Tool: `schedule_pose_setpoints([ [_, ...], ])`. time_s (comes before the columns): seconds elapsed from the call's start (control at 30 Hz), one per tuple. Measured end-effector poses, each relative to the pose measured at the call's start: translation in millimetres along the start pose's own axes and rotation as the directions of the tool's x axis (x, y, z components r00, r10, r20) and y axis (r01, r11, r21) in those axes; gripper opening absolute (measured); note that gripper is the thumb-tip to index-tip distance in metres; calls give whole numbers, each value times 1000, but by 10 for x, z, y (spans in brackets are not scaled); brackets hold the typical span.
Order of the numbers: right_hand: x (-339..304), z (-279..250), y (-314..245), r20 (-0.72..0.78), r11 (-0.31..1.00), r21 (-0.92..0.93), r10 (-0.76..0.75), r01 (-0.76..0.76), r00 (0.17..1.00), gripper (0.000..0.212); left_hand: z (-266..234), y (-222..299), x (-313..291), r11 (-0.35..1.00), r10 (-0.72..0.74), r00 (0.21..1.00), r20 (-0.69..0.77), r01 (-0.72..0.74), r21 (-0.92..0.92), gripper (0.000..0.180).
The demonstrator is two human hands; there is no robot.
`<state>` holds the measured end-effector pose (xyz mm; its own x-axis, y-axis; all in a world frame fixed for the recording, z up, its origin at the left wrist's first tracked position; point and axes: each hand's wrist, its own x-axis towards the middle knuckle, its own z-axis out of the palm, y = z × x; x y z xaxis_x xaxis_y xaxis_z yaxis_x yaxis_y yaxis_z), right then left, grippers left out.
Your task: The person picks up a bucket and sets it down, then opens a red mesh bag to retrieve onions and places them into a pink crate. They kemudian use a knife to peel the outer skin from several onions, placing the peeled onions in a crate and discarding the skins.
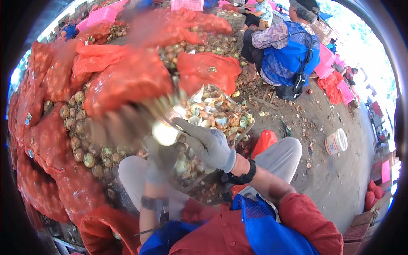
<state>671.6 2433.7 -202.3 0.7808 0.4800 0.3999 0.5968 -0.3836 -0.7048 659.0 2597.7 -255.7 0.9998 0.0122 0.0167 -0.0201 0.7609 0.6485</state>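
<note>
A peeled white onion (pixel 165 133) is between my two gloved hands, above my lap. My left hand (pixel 158 158) is on its near left side, closed around it; blur smears most of that hand. From the right, my right hand (pixel 209 143), in a grey glove, reaches the onion with fingers together and bent. A thin edge shows by its fingertips, too unclear to name. Beneath the hands, between my knees, sits a tray (pixel 250 126) heaped with onion skins and scraps (pixel 214 106).
Red mesh sacks (pixel 127 80) are piled left and ahead, with loose unpeeled onions (pixel 76 114) among them. A co-worker in a blue vest (pixel 289 55) sits ahead right. A white bucket (pixel 336 141) stands on the floor at right; pink crates (pixel 325 59) lie beyond.
</note>
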Motion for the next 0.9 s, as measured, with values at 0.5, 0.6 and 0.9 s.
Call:
schedule_pose_setpoints([
  [0.5,50,71,174,11,936,-338,-99,97,995,53,-208,-47,31,997,17,994,105,-24,70,69],
  [0.6,154,47,357,-35,940,-340,14,-25,999,49,-320,-51,-15,996,-42,987,153,30,83,72],
  [0.9,19,-8,147,52,954,-281,-97,108,994,54,-127,-108,47,995,-17,998,58,11,101,71],
])
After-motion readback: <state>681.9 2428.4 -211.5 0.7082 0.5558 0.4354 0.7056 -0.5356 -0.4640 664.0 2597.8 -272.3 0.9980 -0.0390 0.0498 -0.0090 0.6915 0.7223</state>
